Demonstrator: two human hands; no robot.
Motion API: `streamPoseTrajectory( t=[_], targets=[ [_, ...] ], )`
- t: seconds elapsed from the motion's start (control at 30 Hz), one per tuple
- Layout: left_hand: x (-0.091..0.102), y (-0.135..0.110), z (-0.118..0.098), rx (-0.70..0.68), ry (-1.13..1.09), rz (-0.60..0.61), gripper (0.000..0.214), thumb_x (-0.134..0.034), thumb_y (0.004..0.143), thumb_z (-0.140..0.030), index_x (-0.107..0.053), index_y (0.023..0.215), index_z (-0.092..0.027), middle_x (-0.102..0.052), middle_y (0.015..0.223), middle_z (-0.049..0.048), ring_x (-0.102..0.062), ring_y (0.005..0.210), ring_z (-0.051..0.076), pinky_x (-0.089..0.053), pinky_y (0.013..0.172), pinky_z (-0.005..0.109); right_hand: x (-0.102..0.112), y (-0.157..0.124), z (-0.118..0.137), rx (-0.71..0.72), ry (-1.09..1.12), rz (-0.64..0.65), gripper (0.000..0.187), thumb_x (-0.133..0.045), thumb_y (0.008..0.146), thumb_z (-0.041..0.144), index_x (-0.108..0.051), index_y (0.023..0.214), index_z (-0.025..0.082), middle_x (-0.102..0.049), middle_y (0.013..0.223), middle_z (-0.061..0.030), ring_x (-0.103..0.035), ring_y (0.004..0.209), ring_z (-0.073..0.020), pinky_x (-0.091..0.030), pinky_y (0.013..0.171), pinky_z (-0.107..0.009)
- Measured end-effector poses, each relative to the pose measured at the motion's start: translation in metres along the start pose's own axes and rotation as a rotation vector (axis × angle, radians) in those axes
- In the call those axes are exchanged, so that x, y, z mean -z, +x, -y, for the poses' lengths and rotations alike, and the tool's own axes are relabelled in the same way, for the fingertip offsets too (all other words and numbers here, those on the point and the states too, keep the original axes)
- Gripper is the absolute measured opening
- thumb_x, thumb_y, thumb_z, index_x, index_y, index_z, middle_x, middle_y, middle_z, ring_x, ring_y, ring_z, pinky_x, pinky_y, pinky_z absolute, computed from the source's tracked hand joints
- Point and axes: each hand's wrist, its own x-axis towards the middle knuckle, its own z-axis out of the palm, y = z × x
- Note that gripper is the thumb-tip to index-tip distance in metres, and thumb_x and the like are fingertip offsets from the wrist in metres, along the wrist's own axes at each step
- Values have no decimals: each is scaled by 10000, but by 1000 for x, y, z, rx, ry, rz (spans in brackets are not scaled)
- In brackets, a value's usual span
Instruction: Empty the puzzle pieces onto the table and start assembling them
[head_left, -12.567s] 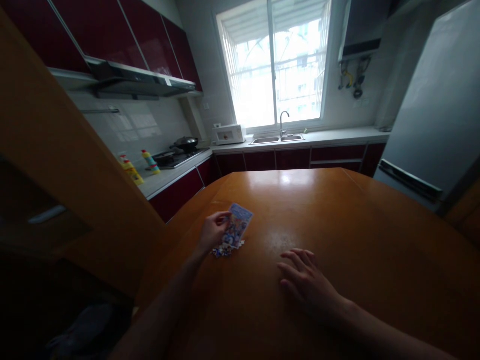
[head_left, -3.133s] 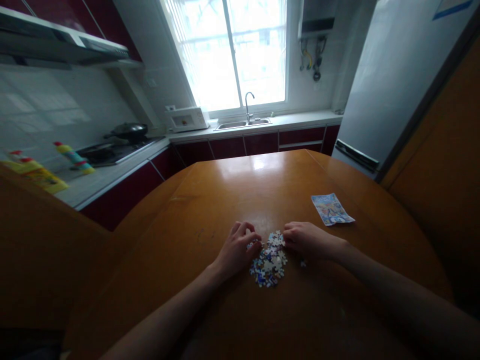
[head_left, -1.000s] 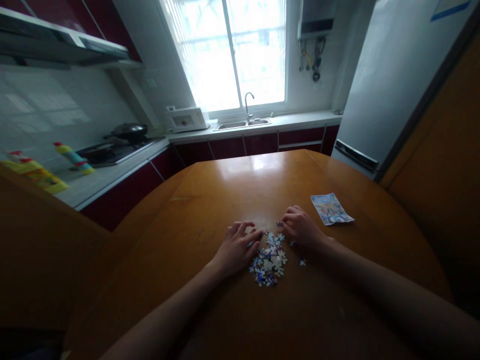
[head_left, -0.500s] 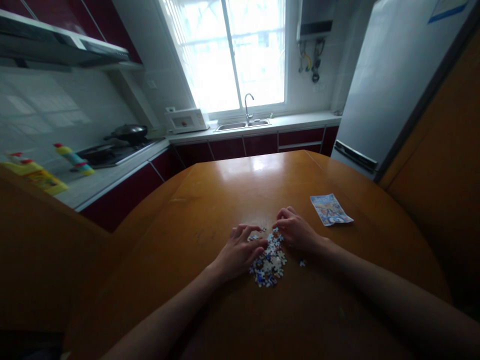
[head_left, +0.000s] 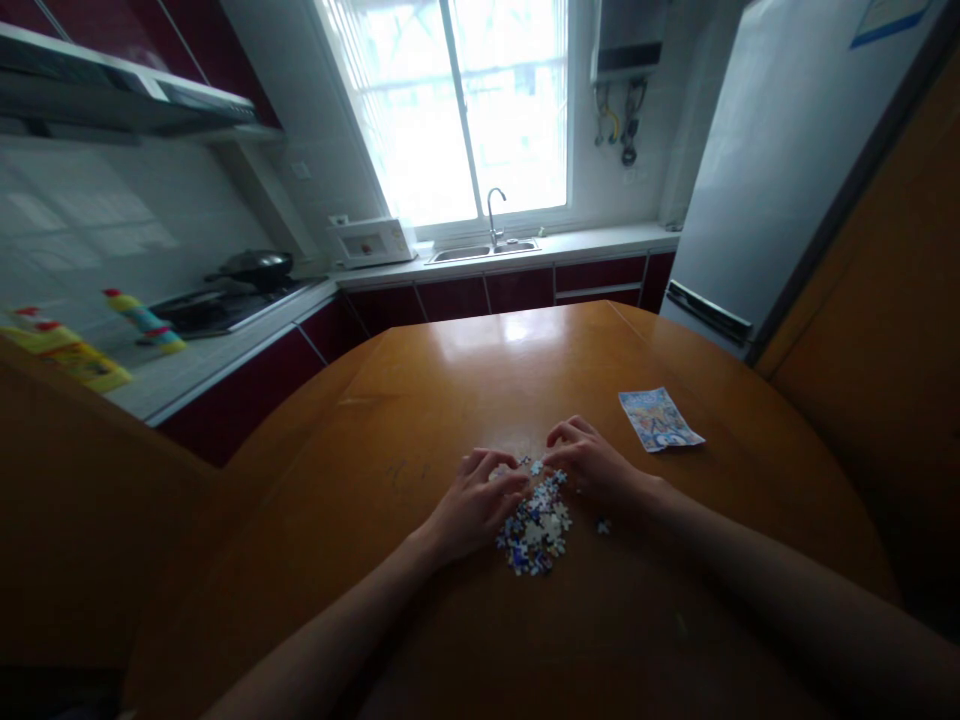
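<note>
From where I stand, the person's two bare hands are bent over a small heap of jigsaw pieces on the brown wooden worktop. The heap lies well in from the far edge, about midway between the rounded left and right edges, a jumble of pale backs and blue-printed faces. The left hand rests palm down along the heap's left side, its fingers arched and slightly parted, the tips over the outermost pieces. Its grip looks loose and half open, though I cannot tell whether a piece is caught beneath. The right hand comes in from the other side, knuckles bent, fingertips just beside a light blue piece on the heap's far side. How far that grip is closed, or on what, I cannot tell (the curled fingers hide it). One stray piece lies apart, toward the right edge. Farther that way, a creased, colourful printed sheet lies flat. Beyond the far edge, a sink sits under the bright window.
</note>
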Motion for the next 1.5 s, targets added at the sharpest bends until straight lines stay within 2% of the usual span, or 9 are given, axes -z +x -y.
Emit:
streamPoseTrajectory(
  t=[0.3,0.5,0.7,0.83,0.93,1.07,1.2,1.33,1.5],
  targets=[
    [-3,-2,0,-86,-55,0,188,-625,950,-364,-731,1102,-327,-620,1194,44,-483,1124,231,-418,1003,395,31,-5,15,128,44,178,136,-683,877,194,-777,941,268,-650,1008,-55,-516,991,-215,-454,891,-355],
    [-5,-3,3,-111,-69,-30,109,-688,911,-338,-760,992,-329,-651,1139,27,-497,1100,218,-423,998,384,31,-7,27,186,-2,278,79,-759,842,333,-761,894,274,-652,999,-38,-529,1016,-223,-415,897,-375],
    [2,-5,5,-182,-14,-187,53,-718,882,-262,-749,840,-265,-670,1052,30,-512,1013,200,-433,908,337,32,-6,32,210,-16,324,38,-721,864,257,-751,876,237,-656,962,-40,-524,984,-205,-405,868,-345],
    [13,-11,6,-267,120,-240,53,-721,864,-218,-728,866,-271,-676,1043,17,-514,996,198,-402,881,334,44,-5,34,188,1,332,77,-688,868,188,-747,833,222,-669,921,-46,-525,952,-203,-411,863,-338],
    [24,-13,6,-317,242,-199,61,-696,873,-211,-706,913,-256,-665,1133,26,-502,1044,224,-384,906,365,60,-5,36,115,-12,363,128,-646,857,131,-742,820,207,-680,892,-63,-541,927,-212,-424,855,-337],
    [41,-13,7,-360,373,-40,62,-678,875,-215,-689,933,-233,-635,1232,40,-481,1109,255,-368,942,399,77,-9,28,-34,-69,484,154,-627,784,72,-715,723,184,-703,853,-70,-588,884,-212,-434,777,-301],
    [51,-11,6,-356,237,102,28,-693,875,-257,-692,903,-250,-635,1211,20,-488,1140,243,-382,973,386,80,-16,17,-181,-91,639,133,-635,718,85,-716,681,183,-697,742,-37,-602,688,-161,-401,622,-255],
    [47,-10,8,-284,87,91,84,-653,920,-306,-705,932,-241,-649,1101,45,-524,1060,214,-424,947,361,76,-17,21,-317,-278,578,98,-673,680,99,-726,688,182,-688,749,-58,-598,667,-175,-357,569,-263],
    [24,-12,6,-274,41,54,233,-618,957,-284,-685,1180,-308,-644,1106,47,-512,1025,199,-442,923,342,55,-9,36,-62,-140,367,112,-673,813,149,-753,846,220,-680,926,-59,-603,893,-191,-423,776,-284]
  ],
)
